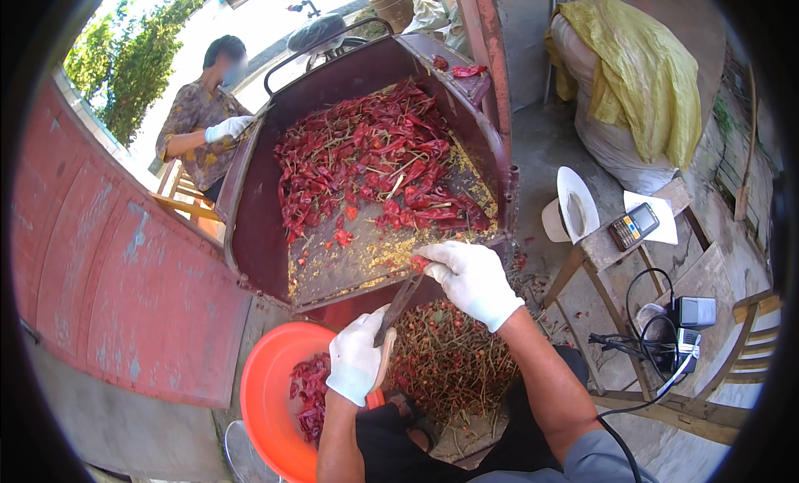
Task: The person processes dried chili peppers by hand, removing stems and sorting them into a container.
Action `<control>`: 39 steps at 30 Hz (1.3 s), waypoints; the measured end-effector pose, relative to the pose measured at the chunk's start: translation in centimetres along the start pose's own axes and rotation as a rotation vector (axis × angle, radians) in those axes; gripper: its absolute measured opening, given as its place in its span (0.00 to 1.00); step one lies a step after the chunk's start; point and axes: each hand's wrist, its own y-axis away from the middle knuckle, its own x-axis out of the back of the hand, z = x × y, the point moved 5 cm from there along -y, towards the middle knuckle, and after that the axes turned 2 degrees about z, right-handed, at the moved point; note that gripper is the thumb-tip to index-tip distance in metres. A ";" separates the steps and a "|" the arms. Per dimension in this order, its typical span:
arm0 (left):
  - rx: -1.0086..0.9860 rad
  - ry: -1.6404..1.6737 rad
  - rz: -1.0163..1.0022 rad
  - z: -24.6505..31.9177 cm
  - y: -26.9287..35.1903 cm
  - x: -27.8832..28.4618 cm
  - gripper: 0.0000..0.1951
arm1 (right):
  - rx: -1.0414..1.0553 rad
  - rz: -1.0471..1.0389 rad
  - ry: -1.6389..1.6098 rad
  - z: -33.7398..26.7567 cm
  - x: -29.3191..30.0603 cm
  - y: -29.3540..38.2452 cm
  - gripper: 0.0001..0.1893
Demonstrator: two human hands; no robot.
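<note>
My left hand (357, 357), in a white glove, grips a dark metal blade tool (397, 308) that points up and to the right. Close by its tip, my right hand (465, 277), also gloved, pinches a small piece of red chili pepper (419, 262) between thumb and fingers. Beyond both hands, dried red chilies (381, 152) with stems lie heaped in a dark red metal cart bed (249, 189). An orange plastic basin (262, 383) with red chili pieces (310, 398) stands at the lower left. Below my hands is a pile of stems (446, 358).
A co-worker (203, 121) with a white glove sits at the cart's left side. On the right, a wooden bench (602, 242) bears a handheld keypad device (633, 225), paper and a hat (574, 205). Cables and adapters (680, 333) lie nearby. Behind are large sacks (630, 89).
</note>
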 end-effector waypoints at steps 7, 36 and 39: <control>-0.056 0.000 0.024 -0.4 0.0 -0.2 0.15 | -0.073 -0.108 -0.141 0.6 -1.2 0.2 0.17; -0.082 -0.011 0.326 0.8 -1.1 0.0 0.20 | -0.476 -0.317 -0.726 -1.6 -1.8 1.0 0.14; -0.150 -0.197 0.363 0.4 -1.0 -0.3 0.22 | -0.418 -0.347 -0.688 -1.9 -2.1 1.0 0.16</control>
